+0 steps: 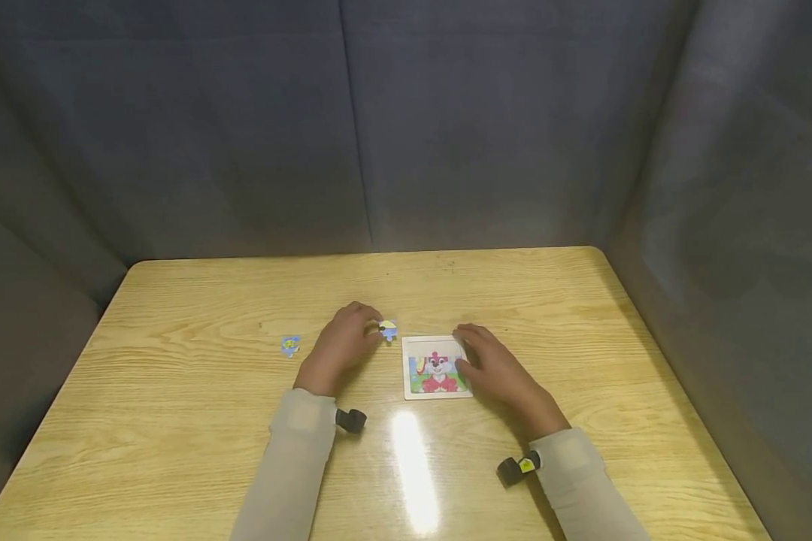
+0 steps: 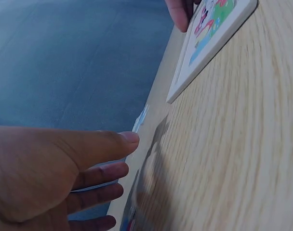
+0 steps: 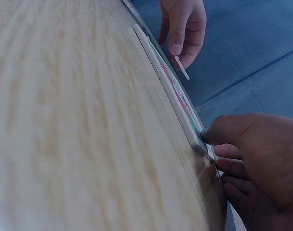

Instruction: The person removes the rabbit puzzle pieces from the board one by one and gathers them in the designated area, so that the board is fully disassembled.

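Left grip (image 1: 341, 343): closed in a pinch on a puzzle piece (image 1: 388, 329), between thumb and fingers. Printed in blue and pale yellow, with a small dark spot; positioned just off the upper left corner of the puzzle tray (image 1: 405, 370), not touching it. Turned nearly edge-on in the right wrist view, visible there as a thin pale strip.

Right grip (image 1: 495, 368): holding the puzzle tray at its right side, thumb over the rim, other fingers curled against the outer edge.

Puzzle tray: lying flat on the surface (image 1: 582, 315), between both grips. Filled in the lower part with joined pieces (image 1: 438, 382) showing a red-and-white animal on green and blue; bare across the upper part, except for one red tab (image 1: 435, 354) projecting upward.

Loose piece (image 1: 290, 346): lying on the surface to the left of the left grip, well apart from the puzzle tray; printed in blue with yellow and green.

Surroundings: wood-grained surface, marked by a bright reflection (image 1: 414, 473) on the near side of the puzzle tray; dark fabric (image 1: 480, 135) behind.
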Motion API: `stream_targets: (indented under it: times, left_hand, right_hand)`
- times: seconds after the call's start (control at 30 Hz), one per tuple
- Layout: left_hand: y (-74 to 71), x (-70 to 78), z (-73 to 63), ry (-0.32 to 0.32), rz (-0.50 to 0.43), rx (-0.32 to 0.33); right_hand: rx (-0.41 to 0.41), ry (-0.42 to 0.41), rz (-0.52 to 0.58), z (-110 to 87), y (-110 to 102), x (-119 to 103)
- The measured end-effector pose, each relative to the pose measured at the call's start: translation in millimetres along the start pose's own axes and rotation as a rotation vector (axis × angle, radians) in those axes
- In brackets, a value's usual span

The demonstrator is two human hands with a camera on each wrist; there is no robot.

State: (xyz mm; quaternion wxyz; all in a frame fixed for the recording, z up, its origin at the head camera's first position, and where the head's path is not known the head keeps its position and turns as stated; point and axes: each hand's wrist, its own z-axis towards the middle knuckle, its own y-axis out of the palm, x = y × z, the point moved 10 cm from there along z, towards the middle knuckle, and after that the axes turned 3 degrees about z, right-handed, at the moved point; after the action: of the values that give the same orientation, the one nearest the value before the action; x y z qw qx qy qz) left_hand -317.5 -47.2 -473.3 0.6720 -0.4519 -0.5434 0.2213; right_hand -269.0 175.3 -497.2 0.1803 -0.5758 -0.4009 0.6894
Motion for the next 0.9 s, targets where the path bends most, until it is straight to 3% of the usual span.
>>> stream_targets:
  times: [0.33, 0.9]
  left_hand:
    - [7.5, -3.7, 1.6, -0.017, 0.047, -0.038]
    - [10.0, -2.8, 3.3, -0.027, 0.107, -0.019]
  right_hand:
    - [0.003, -0.025, -0.007, 1.3, -0.4, -0.2]
    - [0.004, -0.007, -0.036, 0.6, 0.6, 0.8]
